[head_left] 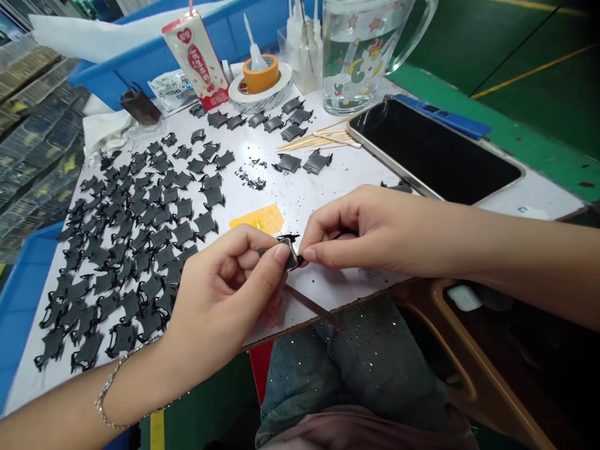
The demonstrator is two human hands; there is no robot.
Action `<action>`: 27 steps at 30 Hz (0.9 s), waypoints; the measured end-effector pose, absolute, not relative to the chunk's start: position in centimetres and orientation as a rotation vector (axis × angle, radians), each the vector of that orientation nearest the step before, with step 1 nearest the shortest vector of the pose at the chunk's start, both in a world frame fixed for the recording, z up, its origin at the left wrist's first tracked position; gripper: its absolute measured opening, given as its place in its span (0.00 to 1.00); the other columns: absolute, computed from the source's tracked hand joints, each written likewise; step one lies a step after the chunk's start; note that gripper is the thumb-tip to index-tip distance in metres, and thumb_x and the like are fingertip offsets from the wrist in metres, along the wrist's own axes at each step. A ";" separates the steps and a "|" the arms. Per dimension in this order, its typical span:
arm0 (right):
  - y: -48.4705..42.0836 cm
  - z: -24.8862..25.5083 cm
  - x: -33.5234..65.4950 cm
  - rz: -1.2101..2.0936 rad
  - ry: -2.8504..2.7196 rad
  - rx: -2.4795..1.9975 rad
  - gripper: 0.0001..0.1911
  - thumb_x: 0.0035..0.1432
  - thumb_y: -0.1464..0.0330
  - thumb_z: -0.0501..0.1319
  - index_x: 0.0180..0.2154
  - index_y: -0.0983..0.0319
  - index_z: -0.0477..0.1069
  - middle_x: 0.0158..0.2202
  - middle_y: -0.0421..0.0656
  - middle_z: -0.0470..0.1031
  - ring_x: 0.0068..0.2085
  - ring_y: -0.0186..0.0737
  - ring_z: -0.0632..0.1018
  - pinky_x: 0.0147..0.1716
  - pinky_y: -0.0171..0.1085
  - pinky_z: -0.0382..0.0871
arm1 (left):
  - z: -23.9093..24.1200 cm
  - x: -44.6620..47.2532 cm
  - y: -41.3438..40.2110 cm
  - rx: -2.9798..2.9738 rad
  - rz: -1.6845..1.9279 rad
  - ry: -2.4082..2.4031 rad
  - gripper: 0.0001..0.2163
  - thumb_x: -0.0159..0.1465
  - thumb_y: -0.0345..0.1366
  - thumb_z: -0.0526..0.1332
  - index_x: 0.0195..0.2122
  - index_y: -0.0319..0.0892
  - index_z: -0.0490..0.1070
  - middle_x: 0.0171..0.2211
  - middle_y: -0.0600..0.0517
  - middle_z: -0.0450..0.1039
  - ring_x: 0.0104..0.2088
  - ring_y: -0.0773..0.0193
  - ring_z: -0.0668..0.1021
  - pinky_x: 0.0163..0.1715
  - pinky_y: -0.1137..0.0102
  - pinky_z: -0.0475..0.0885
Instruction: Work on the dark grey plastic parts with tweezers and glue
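A small black clip with a metal band is pinched between the left hand and right hand, both closed narrowly on it just above the white counter, near rows of matching black clips.

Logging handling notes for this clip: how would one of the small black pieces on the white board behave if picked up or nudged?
A black piece looks light and fairly stiff, holding its shape as it lies. Flat with splayed tabs, it would probably slide rather than roll. Nearby black crumbs hint it may shed bits.
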State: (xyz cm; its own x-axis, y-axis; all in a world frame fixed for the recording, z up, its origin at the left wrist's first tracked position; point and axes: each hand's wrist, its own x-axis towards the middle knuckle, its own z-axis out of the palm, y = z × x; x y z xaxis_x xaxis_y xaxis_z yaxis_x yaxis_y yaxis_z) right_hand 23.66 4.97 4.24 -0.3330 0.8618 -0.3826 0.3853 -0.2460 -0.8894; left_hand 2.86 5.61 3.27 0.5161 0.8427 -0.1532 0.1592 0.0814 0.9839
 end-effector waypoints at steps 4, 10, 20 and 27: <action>4.8 4.4 23.5 1.566 -1.639 -1.530 0.07 0.58 0.67 0.63 0.30 0.59 0.79 0.21 0.34 0.67 0.22 0.29 0.61 0.20 0.34 0.51 | 3.4 2.9 5.6 1.455 0.658 0.942 0.07 0.69 0.34 0.61 0.31 0.43 0.71 0.17 0.59 0.69 0.15 0.73 0.70 0.16 0.81 0.67; 4.4 4.2 22.9 1.518 -1.578 -1.469 0.06 0.57 0.72 0.63 0.29 0.63 0.76 0.20 0.32 0.65 0.22 0.26 0.62 0.21 0.31 0.52 | 3.4 2.9 5.7 1.462 0.666 0.941 0.08 0.69 0.33 0.61 0.31 0.43 0.70 0.17 0.59 0.69 0.15 0.72 0.71 0.16 0.80 0.68; 4.4 3.9 22.9 1.604 -1.538 -1.427 0.05 0.54 0.73 0.63 0.26 0.61 0.74 0.20 0.32 0.64 0.23 0.27 0.62 0.20 0.31 0.52 | 3.8 2.7 5.4 1.743 0.644 1.006 0.07 0.68 0.33 0.60 0.31 0.44 0.70 0.17 0.58 0.69 0.15 0.71 0.69 0.14 0.78 0.62; 5.0 4.1 23.6 1.706 -1.615 -1.466 0.07 0.50 0.67 0.66 0.23 0.59 0.72 0.20 0.35 0.65 0.22 0.29 0.62 0.19 0.34 0.47 | 4.8 3.0 5.8 1.689 0.521 0.951 0.08 0.67 0.35 0.63 0.30 0.43 0.72 0.16 0.57 0.69 0.15 0.71 0.68 0.13 0.78 0.60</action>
State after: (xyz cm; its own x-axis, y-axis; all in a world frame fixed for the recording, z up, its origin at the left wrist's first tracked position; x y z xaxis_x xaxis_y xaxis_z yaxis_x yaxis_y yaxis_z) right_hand 23.61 4.95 4.11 -0.3898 0.8206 -0.4179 0.3721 -0.2747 -0.8866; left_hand 3.00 5.84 4.77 0.5850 0.8023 -0.1190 0.3319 -0.1029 0.9377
